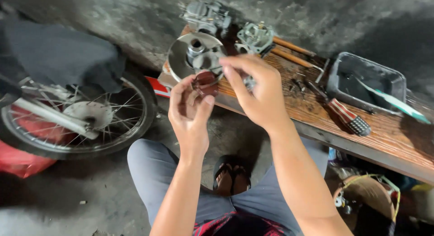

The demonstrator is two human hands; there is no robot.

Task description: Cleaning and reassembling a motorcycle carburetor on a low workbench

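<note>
Much of the small dark reddish-brown part (205, 83) is hidden: the left hand (190, 111) cups it from below and the right hand (255, 93) covers its right side, so only a rounded, dull, rusty-looking face shows, just above centre of the frame. The left hand's thumb and fingers curl around the part and grip it; the right hand's fingertips are pressed together at its upper edge, and I cannot tell whether they pinch the part itself or something thin against it. Behind the hands, at top centre, a round metal disc (181, 59) with a raised hub is partly blocked by the fingers. Two grey carburettor-like castings (255, 37) sit above it on the wooden bench (389, 136), which runs off the right edge. A screwdriver (346, 114) with a striped handle lies right of centre, beside a dark tray (366, 80). At left, a spoked wheel (90, 116) is cut off by the frame and half covered by dark cloth (58, 55).
</note>
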